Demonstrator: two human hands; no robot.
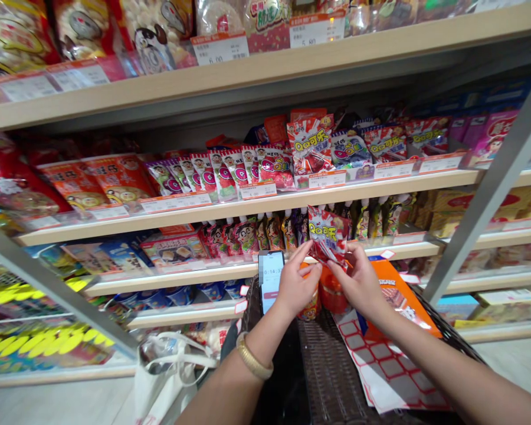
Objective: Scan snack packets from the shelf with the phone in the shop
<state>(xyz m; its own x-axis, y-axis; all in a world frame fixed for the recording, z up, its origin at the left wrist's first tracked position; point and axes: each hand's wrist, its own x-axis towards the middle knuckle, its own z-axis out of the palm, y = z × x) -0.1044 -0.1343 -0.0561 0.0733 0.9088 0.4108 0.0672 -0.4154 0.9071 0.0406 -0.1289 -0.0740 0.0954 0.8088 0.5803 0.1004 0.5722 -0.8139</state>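
Both of my hands hold a small red candy packet (327, 233) upright over a dark woven basket (325, 366). My left hand (297, 284), with a gold bangle on its wrist, has its fingertips at the packet's lower left. At the lower right edge, my right hand (358, 280) pinches the packet between thumb and fingers. Beneath the hands sit a red container (334, 295) and an orange box (400, 298). A phone (271, 289) showing a timer stands left of my left hand.
Similar red packets (312, 144) line the middle shelf (230, 208) ahead. A sheet of red-bordered labels (384, 366) lies on the basket. A white bag (172, 366) is at lower left. Slanting metal posts (491, 165) flank the shelving.
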